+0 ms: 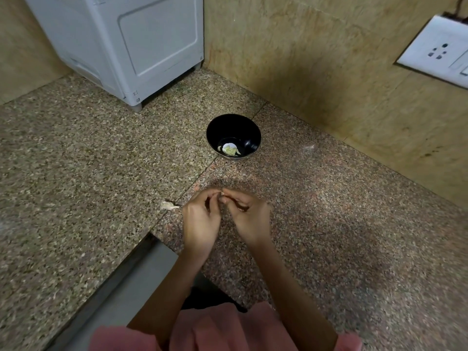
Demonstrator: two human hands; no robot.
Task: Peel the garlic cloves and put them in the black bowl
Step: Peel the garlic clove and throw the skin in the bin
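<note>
Left hand and right hand almost cover the small piece they pinch; the wall socket is cut off at right.

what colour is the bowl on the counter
Black bowl, glossy, with pale peeled cloves inside; the head view shows it.

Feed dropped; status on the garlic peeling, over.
Left hand, right hand pinching one small garlic clove. Round black bowl holds pale peeled cloves. Papery garlic piece beside left hand; path clear.
</note>
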